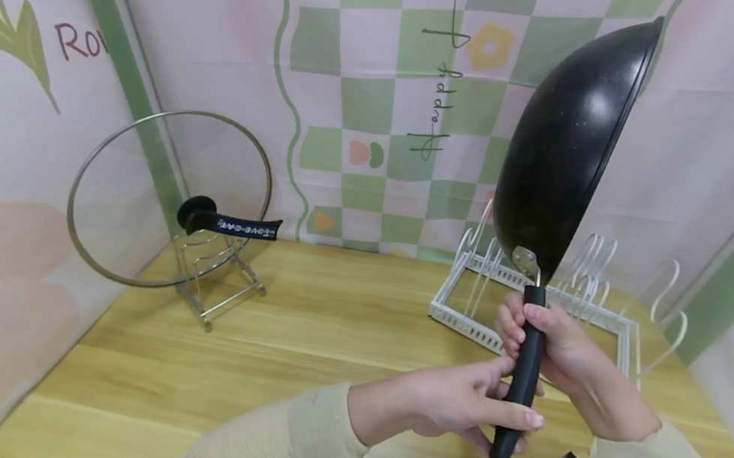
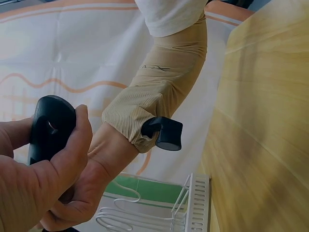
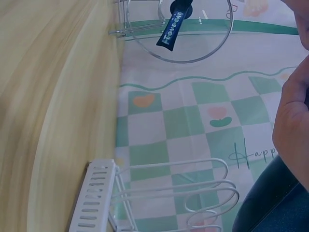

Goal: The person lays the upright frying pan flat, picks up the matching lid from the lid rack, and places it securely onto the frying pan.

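Clearly, both hands are wrapped around one handle [image 1: 529, 361], that of a black pan [image 1: 570, 146] held up over the right side of the table [image 1: 298, 357]. The right hand [image 1: 555, 337] grips the upper part, just below the metal joint, with its fingers curled round. Lower down, the left hand [image 1: 466, 399] holds the same handle between thumb and fingers, near its bottom end. The pan stands on end in the air, its rounded underside facing left and its rim to the right, leaning slightly rightward at the top. Behind it, on the far right of the table, sits a white wire rack [image 1: 468, 325], partly hidden by the pan and the right hand. On the far left, a glass lid [image 1: 140, 188] with a black knob [image 1: 195, 211] stands tilted in a small metal stand [image 1: 232, 308]. A checked cloth [image 1: 368, 101] hangs beyond the table.
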